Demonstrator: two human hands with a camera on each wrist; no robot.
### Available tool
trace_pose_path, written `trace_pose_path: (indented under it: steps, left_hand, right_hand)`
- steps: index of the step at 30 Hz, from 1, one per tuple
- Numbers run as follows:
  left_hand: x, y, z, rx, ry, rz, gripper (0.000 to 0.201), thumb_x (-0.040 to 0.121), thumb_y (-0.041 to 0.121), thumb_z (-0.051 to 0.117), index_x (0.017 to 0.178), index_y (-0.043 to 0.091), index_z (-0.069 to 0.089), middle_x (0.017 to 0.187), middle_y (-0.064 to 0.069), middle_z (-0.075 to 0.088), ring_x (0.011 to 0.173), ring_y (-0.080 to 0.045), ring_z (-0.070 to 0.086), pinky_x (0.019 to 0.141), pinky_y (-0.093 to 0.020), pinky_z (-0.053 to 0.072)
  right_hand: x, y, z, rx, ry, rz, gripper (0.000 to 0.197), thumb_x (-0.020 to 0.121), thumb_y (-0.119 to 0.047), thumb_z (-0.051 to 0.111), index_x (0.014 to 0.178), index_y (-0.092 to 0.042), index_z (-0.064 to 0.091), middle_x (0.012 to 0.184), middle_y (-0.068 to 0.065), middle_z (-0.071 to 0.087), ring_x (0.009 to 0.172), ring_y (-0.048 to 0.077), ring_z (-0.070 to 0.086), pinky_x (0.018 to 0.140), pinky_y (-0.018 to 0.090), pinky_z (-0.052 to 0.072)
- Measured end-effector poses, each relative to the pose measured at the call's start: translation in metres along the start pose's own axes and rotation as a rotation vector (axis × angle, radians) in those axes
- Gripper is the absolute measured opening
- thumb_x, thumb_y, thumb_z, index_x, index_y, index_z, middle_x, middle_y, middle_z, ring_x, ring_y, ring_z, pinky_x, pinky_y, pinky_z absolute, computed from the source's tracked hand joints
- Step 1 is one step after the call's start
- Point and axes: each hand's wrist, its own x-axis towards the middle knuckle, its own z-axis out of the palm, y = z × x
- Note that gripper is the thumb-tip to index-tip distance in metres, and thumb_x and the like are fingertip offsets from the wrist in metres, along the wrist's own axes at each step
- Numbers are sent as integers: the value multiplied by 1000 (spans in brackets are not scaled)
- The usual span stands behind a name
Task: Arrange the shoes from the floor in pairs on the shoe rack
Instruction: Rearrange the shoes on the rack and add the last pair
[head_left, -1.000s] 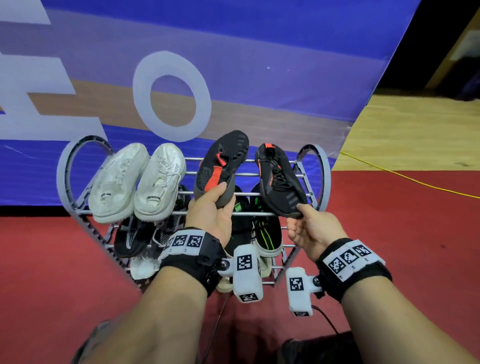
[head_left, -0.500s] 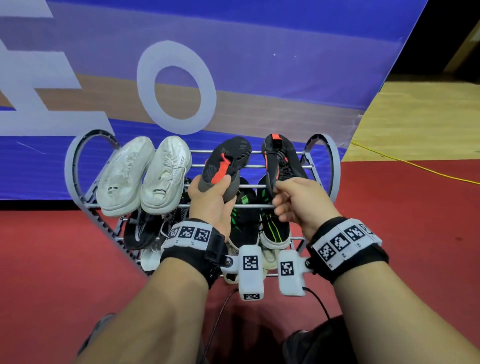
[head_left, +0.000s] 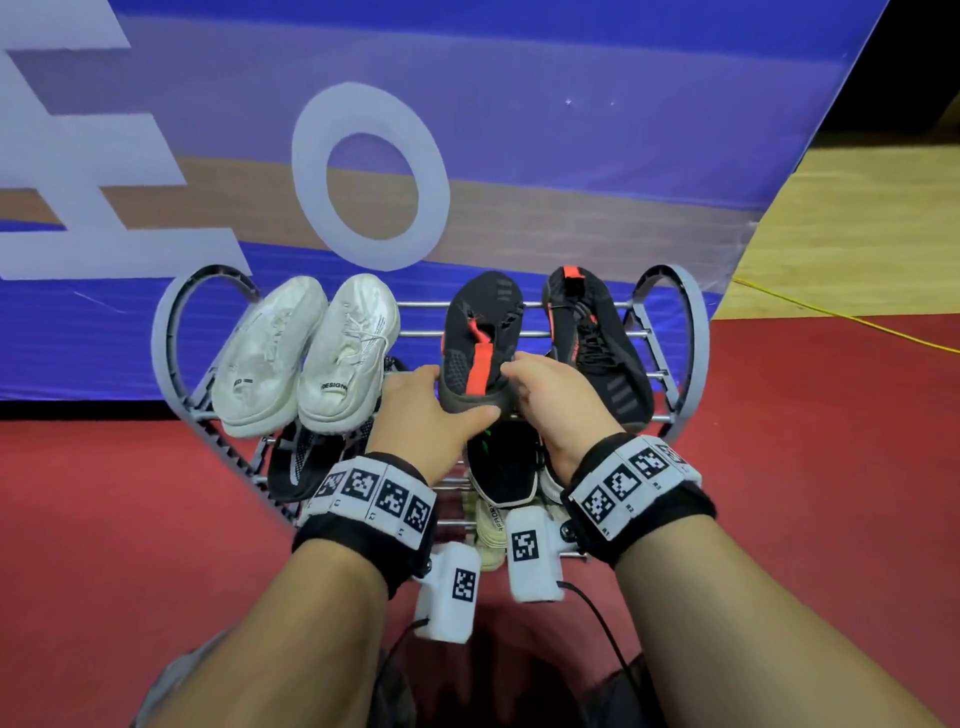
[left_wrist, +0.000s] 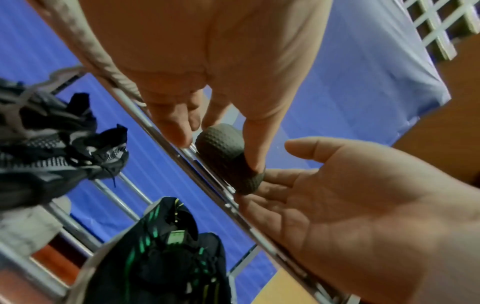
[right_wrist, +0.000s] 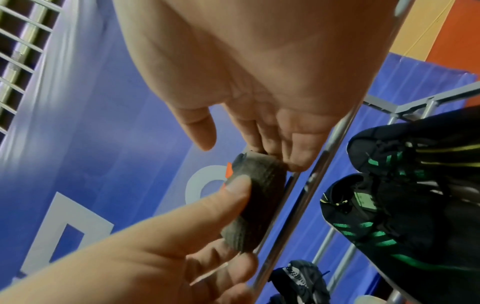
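A black shoe with a red stripe (head_left: 475, 343) lies sole-up on the top tier of the grey shoe rack (head_left: 171, 332). My left hand (head_left: 441, 400) pinches its heel (right_wrist: 259, 205), thumb on the sole and fingers curled below. My right hand (head_left: 540, 389) touches the same heel (left_wrist: 228, 158) with straight fingers, its thumb apart. The matching black and red shoe (head_left: 597, 348) lies upright beside it on the right, free of both hands. A white pair (head_left: 306, 353) fills the top tier's left half.
Lower tiers hold black shoes with green stripes (head_left: 504, 462), black and white shoes (head_left: 298, 457) and a cream shoe (head_left: 488, 525). A blue banner (head_left: 467, 130) stands right behind the rack. Red carpet surrounds it; a yellow cable (head_left: 831, 317) runs at the right.
My right hand let go of the right black and red shoe, which now rests on the rack, and moved left to the sole-up shoe. My left hand keeps its hold.
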Motion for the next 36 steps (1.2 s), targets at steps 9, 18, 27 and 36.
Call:
trace_pose_path:
  steps: [9, 18, 27, 36]
  left_hand:
    - [2, 10, 13, 204, 18, -10, 60, 69, 51, 78, 120, 30, 54, 117, -5, 62, 109, -27, 61, 99, -47, 53]
    - [-10, 40, 25, 225, 130, 92, 71, 84, 37, 69, 149, 28, 44, 149, -5, 38, 140, -32, 32, 121, -43, 28]
    - [-16, 58, 30, -66, 96, 253, 31, 93, 23, 64, 123, 28, 67, 117, 11, 55, 96, -4, 62, 96, -29, 52]
    - [-5, 49, 23, -315, 120, 114, 29, 85, 50, 66, 112, 41, 67, 112, 1, 69, 88, 1, 68, 90, -31, 57]
  right_hand:
    - [-13, -12, -56, -483, 434, -234, 10, 88, -26, 57, 89, -28, 67, 87, -10, 70, 90, 17, 66, 83, 36, 54]
    - [-16, 8, -106, -852, 468, 25, 34, 90, -35, 57, 113, -10, 55, 104, 8, 61, 92, 29, 53, 75, 35, 40]
    - [-9, 15, -100, 8, 284, 244, 32, 97, -17, 56, 117, 8, 57, 90, 24, 76, 70, 35, 77, 68, 50, 64]
    - [-10, -6, -96, 387, 416, -104, 8, 101, -10, 51, 94, -8, 56, 88, 14, 60, 50, 17, 60, 51, 30, 57]
